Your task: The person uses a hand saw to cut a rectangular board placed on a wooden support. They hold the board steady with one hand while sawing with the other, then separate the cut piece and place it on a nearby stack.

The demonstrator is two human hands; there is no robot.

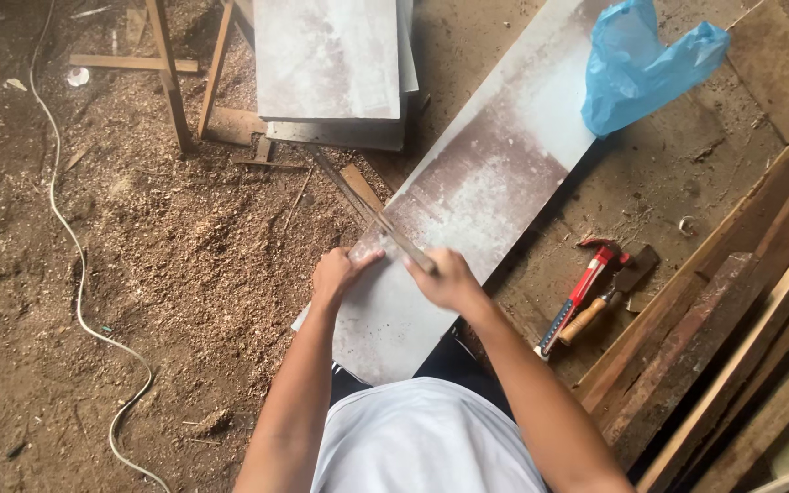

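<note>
While the thin metal strip (pixel 372 212) runs slantwise up and left from the right hand (pixel 445 278), the long grey board (pixel 481 196) beneath it stretches up and right. That hand is clamped on the strip's near end, while the left hand (pixel 338 274) presses half-curled fingers on the board's edge. Both forearms reach forward, hands near each other, a red-handled hammer (pixel 579 294) lying right of them.

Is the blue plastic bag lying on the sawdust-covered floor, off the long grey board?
No, the blue plastic bag rests on the far end of the long grey board, not on the floor.
</note>
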